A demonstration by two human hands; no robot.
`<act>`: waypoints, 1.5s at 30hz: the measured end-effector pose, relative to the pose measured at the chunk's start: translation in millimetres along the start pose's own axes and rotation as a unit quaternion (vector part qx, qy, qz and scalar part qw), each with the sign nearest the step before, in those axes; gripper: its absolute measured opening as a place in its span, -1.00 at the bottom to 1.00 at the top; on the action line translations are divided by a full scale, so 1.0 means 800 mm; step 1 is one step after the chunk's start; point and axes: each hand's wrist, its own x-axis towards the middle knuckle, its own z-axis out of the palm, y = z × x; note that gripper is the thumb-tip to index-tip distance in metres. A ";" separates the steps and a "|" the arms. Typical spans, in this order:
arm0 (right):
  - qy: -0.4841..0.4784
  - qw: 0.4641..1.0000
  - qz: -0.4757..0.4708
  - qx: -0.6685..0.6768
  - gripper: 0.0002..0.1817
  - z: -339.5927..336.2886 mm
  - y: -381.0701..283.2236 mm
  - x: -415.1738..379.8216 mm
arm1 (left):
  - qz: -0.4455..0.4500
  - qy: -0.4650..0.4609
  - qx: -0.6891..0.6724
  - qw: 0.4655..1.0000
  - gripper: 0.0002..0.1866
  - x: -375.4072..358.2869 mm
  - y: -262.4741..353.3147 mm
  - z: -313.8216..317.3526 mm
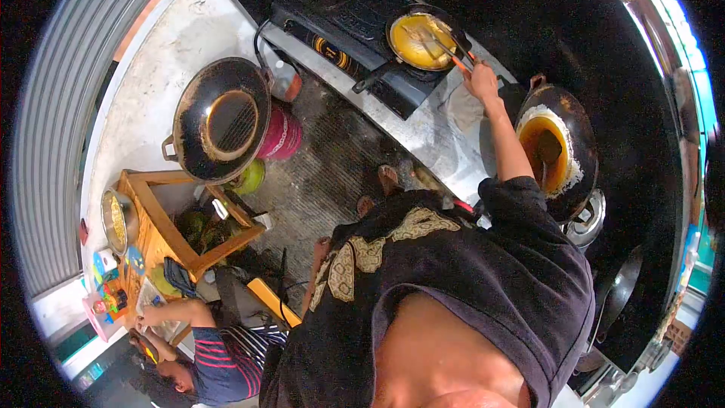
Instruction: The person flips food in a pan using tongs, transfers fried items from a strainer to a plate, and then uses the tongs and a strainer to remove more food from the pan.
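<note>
Care with the grip matters here, I judge: the tongs should close on the yellow piece without tearing it and stay clear of the hot rim, while the big black wok of orange-brown oil point(555, 153) just beside the forearm is best not brushed. The right hand point(481, 81), at the end of an arm stretched straight out, is clenched around the orange-handled metal tongs point(451, 51), whose tips rest in the small black frying pan of yellow batter point(420, 39) on the black stove point(343, 26) beyond; the left hand is out of sight.
</note>
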 end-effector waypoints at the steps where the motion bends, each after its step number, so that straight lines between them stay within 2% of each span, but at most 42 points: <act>1: -0.002 1.000 0.009 0.005 -0.57 -0.003 0.004 -0.005 | -0.026 -0.010 0.017 0.999 -0.54 0.000 0.000 -0.001; 2: -0.009 0.999 0.025 0.045 -0.57 -0.007 0.005 -0.010 | -0.052 -0.021 0.034 0.998 -0.55 0.000 0.003 -0.001; 4: -0.022 0.990 0.061 0.124 -0.56 -0.011 0.011 -0.025 | -0.036 0.009 0.036 0.999 -0.58 -0.016 0.029 0.002; 5: -0.024 0.985 0.049 0.166 -0.54 -0.003 0.023 -0.031 | -0.028 0.023 0.038 0.999 -0.60 -0.021 0.048 0.002; 6: -0.063 0.963 0.104 0.241 -0.53 0.004 0.031 -0.035 | -0.028 -0.024 0.052 0.998 -0.58 -0.016 0.074 -0.004; 8: -0.134 0.889 0.212 0.384 -0.52 0.001 0.034 -0.056 | -0.030 -0.122 0.083 0.989 -0.54 0.012 0.064 -0.014; 11: -0.131 0.775 0.264 0.559 -0.54 -0.041 0.019 -0.107 | 0.064 -0.182 -0.010 0.981 -0.52 0.054 0.036 0.001; 12: -0.122 0.739 0.274 0.603 -0.56 -0.055 0.017 -0.124 | 0.085 -0.158 -0.033 0.983 -0.53 0.064 0.039 0.014; 14: -0.079 0.662 0.262 0.698 -0.59 -0.082 0.014 -0.163 | 0.117 -0.192 -0.013 0.974 -0.55 0.051 0.119 0.033; 15: -0.070 0.639 0.259 0.721 -0.60 -0.108 0.008 -0.185 | 0.133 -0.229 -0.001 0.964 -0.56 0.038 0.163 0.043; 16: -0.053 0.617 0.259 0.741 -0.60 -0.127 0.013 -0.210 | 0.152 -0.277 0.009 0.949 -0.57 0.021 0.209 0.058; 18: -0.046 0.572 0.187 0.797 -0.60 -0.131 0.057 -0.260 | 0.197 -0.393 0.028 0.898 -0.59 -0.013 0.286 0.092; 20: -0.009 0.593 0.170 0.787 -0.61 -0.200 0.060 -0.327 | 0.262 -0.451 0.149 0.840 -0.60 -0.049 0.340 0.144; 21: 0.013 0.593 0.187 0.783 -0.65 -0.218 0.069 -0.353 | 0.318 -0.404 0.362 0.778 -0.63 -0.076 0.373 0.176; 24: 0.084 0.596 0.221 0.768 -0.63 -0.253 0.115 -0.444 | 0.397 -0.486 0.338 0.701 -0.68 -0.130 0.371 0.266; 26: 0.120 0.606 0.249 0.746 -0.63 -0.270 0.144 -0.506 | 0.430 -0.502 0.396 0.637 -0.72 -0.195 0.380 0.318; 28: 0.147 0.635 0.269 0.709 -0.62 -0.279 0.183 -0.569 | 0.398 -0.575 0.368 0.612 -0.72 -0.226 0.339 0.383; 30: 0.192 0.619 0.289 0.704 -0.61 -0.299 0.214 -0.630 | 0.458 -0.546 0.365 0.599 -0.70 -0.279 0.316 0.456; 31: 0.200 0.626 0.308 0.688 -0.60 -0.305 0.233 -0.661 | 0.485 -0.529 0.360 0.596 -0.69 -0.304 0.301 0.495; 34: 0.213 0.621 0.329 0.679 -0.60 -0.301 0.310 -0.750 | 0.554 -0.414 0.267 0.671 -0.60 -0.356 0.258 0.639; 37: 0.218 0.626 0.359 0.657 -0.63 -0.304 0.370 -0.816 | 0.484 -0.319 0.267 0.770 -0.51 -0.316 0.174 0.810; 39: 0.239 0.607 0.410 0.638 -0.64 -0.306 0.399 -0.847 | 0.323 -0.366 0.259 0.834 -0.46 -0.296 0.176 0.887; 40: 0.245 0.599 0.435 0.626 -0.64 -0.307 0.413 -0.862 | 0.235 -0.385 0.248 0.857 -0.44 -0.294 0.175 0.911; 41: 0.236 0.598 0.432 0.632 -0.64 -0.304 0.428 -0.879 | 0.163 -0.376 0.242 0.879 -0.45 -0.324 0.208 0.909; 43: 0.234 0.587 0.437 0.640 -0.64 -0.299 0.450 -0.907 | 0.137 -0.424 0.228 0.866 -0.48 -0.367 0.258 0.903; 45: 0.252 0.575 0.451 0.634 -0.63 -0.292 0.462 -0.926 | 0.118 -0.472 0.165 0.858 -0.55 -0.358 0.250 0.916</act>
